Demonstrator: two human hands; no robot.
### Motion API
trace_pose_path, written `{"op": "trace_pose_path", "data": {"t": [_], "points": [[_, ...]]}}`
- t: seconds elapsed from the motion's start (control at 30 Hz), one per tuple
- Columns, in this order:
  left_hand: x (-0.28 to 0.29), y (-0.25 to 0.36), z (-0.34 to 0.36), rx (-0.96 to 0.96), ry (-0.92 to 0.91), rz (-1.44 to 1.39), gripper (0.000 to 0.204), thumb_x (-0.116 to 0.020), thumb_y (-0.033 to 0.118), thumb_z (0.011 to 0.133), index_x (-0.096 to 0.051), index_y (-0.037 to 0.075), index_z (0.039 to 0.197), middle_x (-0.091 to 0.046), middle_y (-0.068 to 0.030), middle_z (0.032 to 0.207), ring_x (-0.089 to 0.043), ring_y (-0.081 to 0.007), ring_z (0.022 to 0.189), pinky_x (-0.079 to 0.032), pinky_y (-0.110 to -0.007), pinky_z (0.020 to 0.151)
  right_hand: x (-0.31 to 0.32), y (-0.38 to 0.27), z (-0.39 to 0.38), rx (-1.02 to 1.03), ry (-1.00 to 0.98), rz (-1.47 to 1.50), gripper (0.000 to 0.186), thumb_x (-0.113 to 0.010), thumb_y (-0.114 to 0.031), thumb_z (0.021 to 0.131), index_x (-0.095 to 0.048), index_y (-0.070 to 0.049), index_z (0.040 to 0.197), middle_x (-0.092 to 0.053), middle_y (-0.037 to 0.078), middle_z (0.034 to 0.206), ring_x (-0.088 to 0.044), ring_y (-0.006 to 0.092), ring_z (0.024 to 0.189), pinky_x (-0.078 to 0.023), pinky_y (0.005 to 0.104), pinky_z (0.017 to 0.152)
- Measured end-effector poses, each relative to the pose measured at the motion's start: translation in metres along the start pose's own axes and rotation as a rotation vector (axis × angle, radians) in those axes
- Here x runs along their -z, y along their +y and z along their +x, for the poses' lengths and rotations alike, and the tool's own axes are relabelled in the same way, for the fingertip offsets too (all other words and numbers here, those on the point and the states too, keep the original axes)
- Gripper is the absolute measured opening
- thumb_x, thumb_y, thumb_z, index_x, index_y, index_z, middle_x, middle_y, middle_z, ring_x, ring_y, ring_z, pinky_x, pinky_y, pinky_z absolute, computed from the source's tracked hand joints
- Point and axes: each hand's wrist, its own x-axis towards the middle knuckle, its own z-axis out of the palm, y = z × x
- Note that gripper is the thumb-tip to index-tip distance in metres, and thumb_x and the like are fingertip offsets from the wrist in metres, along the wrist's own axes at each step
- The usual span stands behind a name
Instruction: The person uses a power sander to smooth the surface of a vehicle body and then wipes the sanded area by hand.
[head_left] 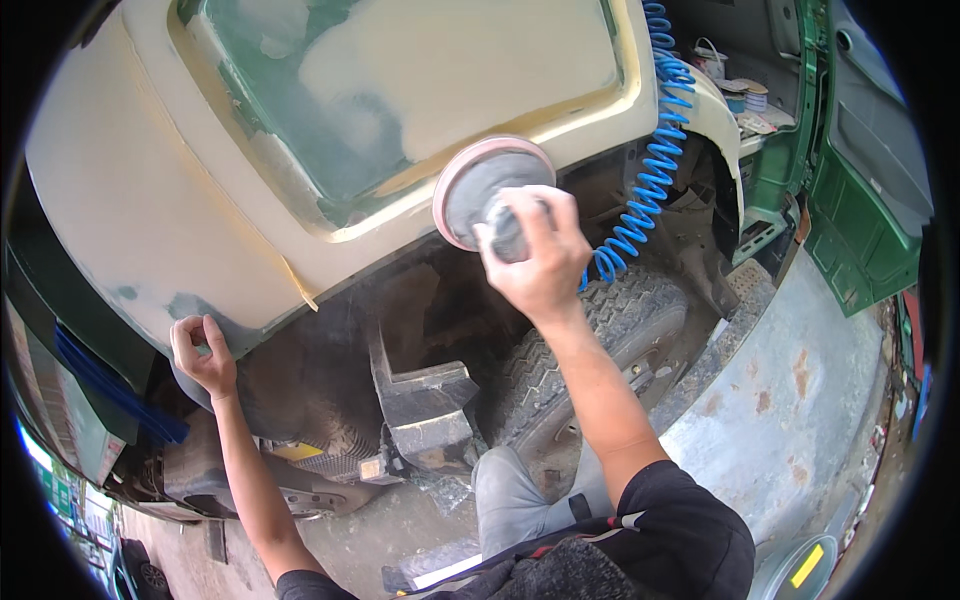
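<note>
My right hand [535, 245] is wrapped round the top of a round air sander [475, 190] with a grey disc and a pinkish rim. The sander lies against the lower edge of a vehicle's body panel [240, 220], just below its recessed area. Cream filler or primer covers much of that panel, with green and grey patches [355, 140] showing through. At the panel's lower left corner is my left hand [205, 358], its fingers curled in loosely and nothing visible in them. A blue coiled air hose [655, 165] runs down behind my right hand.
Beneath the panel are a large dusty tyre [600, 350] and a dark metal step bracket [425, 400]. An open green door [865, 220] stands at the right, near a paint pail [710, 60]. A grey metal sheet [780, 390] lies at the lower right.
</note>
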Motion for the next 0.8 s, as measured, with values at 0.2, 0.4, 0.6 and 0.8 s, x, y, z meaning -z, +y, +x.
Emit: {"op": "trace_pose_path", "data": {"t": [0.2, 0.4, 0.6, 0.8], "points": [[-0.017, 0.095, 0.039, 0.281, 0.018, -0.085, 0.012, -0.068, 0.001, 0.092, -0.067, 0.000, 0.104, -0.067, -0.0096, 0.097, -0.061, -0.0179, 0.083, -0.048, -0.030, 0.069, 0.106, 0.125, 0.022, -0.372, 0.232, -0.293, 0.057, -0.092, -0.013, 0.072, -0.065, -0.001, 0.121, -0.067, 0.016, 0.114, -0.065, 0.0349, 0.106, -0.052, 0.0448, 0.095], [-0.089, 0.196, 0.132, 0.195, -0.179, 0.026, 0.069, -0.069, 0.015, 0.090, -0.043, -0.001, 0.152, -0.025, -0.0298, 0.164, -0.024, -0.0505, 0.152, -0.022, -0.059, 0.123, 0.200, 0.110, 0.042, -0.864, 0.258, -0.355, 0.063, -0.086, -0.018, 0.086, -0.054, 0.001, 0.136, -0.057, 0.020, 0.134, -0.063, 0.0331, 0.112, -0.052, 0.0448, 0.102], [-0.161, 0.227, 0.254, 0.282, -0.086, 0.029, 0.079, -0.064, 0.023, 0.094, -0.028, -0.002, 0.160, -0.013, -0.0339, 0.167, -0.013, -0.0535, 0.155, -0.015, -0.062, 0.124, 0.287, 0.098, 0.132, -1.408, 0.629, -0.219, 0.081, -0.089, -0.025, 0.082, -0.043, 0.001, 0.142, -0.057, 0.024, 0.134, -0.065, 0.0341, 0.108, -0.061, 0.0478, 0.086], [-0.154, 0.217, 0.309, 0.214, -0.048, 0.169, 0.074, -0.064, 0.027, 0.095, -0.034, 0.005, 0.159, -0.017, -0.0326, 0.166, -0.015, -0.0523, 0.155, -0.014, -0.066, 0.123, 0.364, 0.131, 0.195, -1.286, 0.565, -0.445, 0.083, -0.089, -0.020, 0.081, -0.040, 0.003, 0.143, -0.058, 0.026, 0.132, -0.066, 0.0369, 0.110, -0.062, 0.0481, 0.086]]}}
